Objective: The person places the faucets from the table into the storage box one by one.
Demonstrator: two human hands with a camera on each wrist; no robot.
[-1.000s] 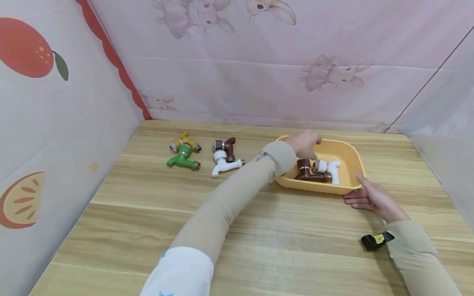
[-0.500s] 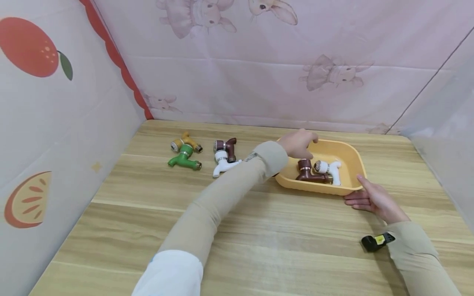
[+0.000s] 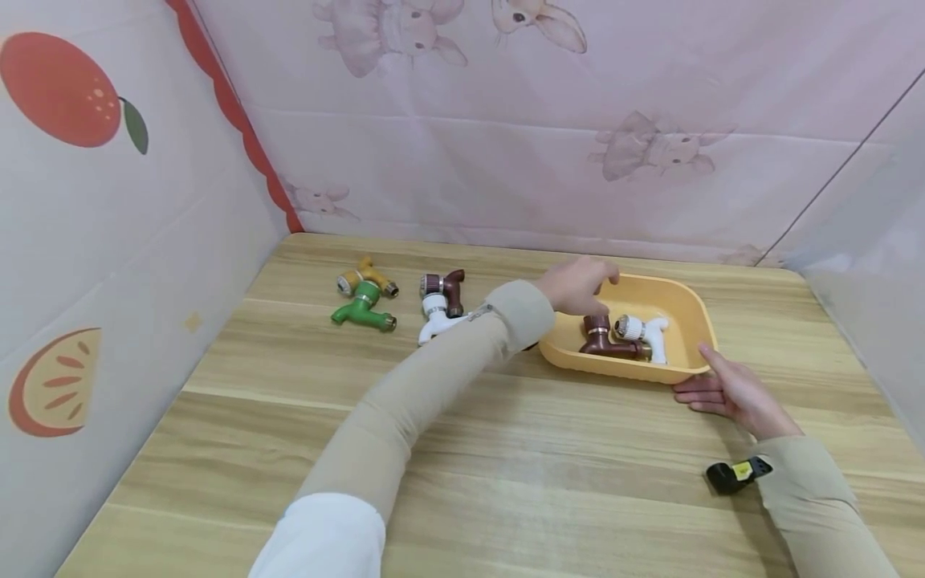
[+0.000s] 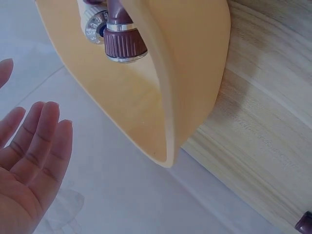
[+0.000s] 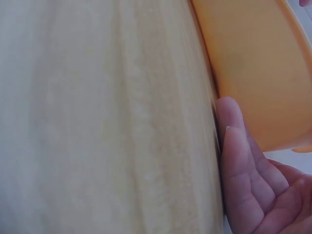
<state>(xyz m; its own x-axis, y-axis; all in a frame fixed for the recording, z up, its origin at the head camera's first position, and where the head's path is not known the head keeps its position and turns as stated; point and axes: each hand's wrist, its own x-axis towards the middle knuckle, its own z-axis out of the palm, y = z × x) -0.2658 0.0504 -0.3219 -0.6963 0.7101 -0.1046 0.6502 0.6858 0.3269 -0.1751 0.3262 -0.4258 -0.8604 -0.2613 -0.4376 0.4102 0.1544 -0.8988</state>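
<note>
My left hand (image 3: 574,286) hovers over the left side of a yellow plastic basin (image 3: 686,321), its fingers loosely spread. In the left wrist view the left palm (image 4: 29,165) faces up beside the basin rim (image 4: 165,102) with nothing in it. My right hand (image 3: 737,393) holds the basin's near right corner, thumb over the rim and fingers low against the outer wall. Two faucets lie inside the basin: a dark brown one (image 3: 610,347) and a white one (image 3: 654,333) to its right, both with ribbed knobs.
Left of the basin, a brown faucet (image 3: 454,291) and a white faucet (image 3: 436,321) lie together, the white one partly behind my left sleeve. Farther left are a yellow faucet (image 3: 367,275) and a green faucet (image 3: 364,309). A printed curtain (image 3: 506,193) backs the wooden table (image 3: 549,482).
My left hand has drawn slightly left over the basin. The right hand keeps its hold on the corner, and the faucets stay where they lay. The head view has shifted slightly.
</note>
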